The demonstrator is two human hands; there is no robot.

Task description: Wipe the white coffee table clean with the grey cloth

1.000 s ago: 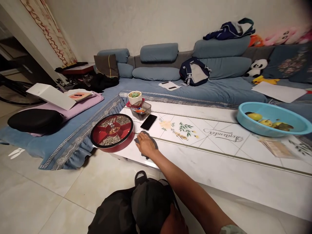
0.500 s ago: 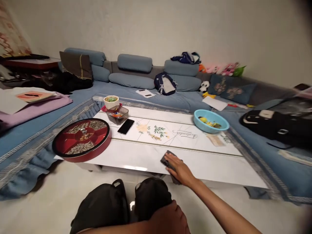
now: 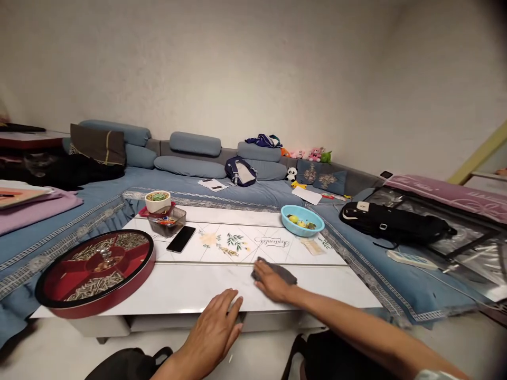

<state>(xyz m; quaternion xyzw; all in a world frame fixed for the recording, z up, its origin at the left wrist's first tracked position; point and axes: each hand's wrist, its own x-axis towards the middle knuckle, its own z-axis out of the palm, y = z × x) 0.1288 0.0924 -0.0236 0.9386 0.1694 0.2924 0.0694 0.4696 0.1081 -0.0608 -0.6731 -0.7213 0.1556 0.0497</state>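
My right hand (image 3: 273, 284) lies palm down on a dark grey cloth (image 3: 285, 272), pressing it against the white coffee table (image 3: 178, 290); part of the cloth is hidden under the fingers. At the table's front edge, my left hand (image 3: 214, 328) hovers or rests with fingers a little apart and nothing in it; whether it touches the top I cannot tell. Farther in, a black phone (image 3: 181, 239) lies flat on the tabletop, left of a printed flower pattern.
A round red divided tray (image 3: 130, 285) with sunflower seeds stands at the table's left. Behind the phone are a clear brownish box (image 3: 178, 217) and a white bowl (image 3: 157, 201). A blue basin (image 3: 303, 229) with fruit sits at the far right. A blue sofa (image 3: 190, 187) surrounds the table.
My left hand has risen from my lap to the table's front edge. The right hand and cloth have moved inward from the front edge. My view has tilted up and turned right.
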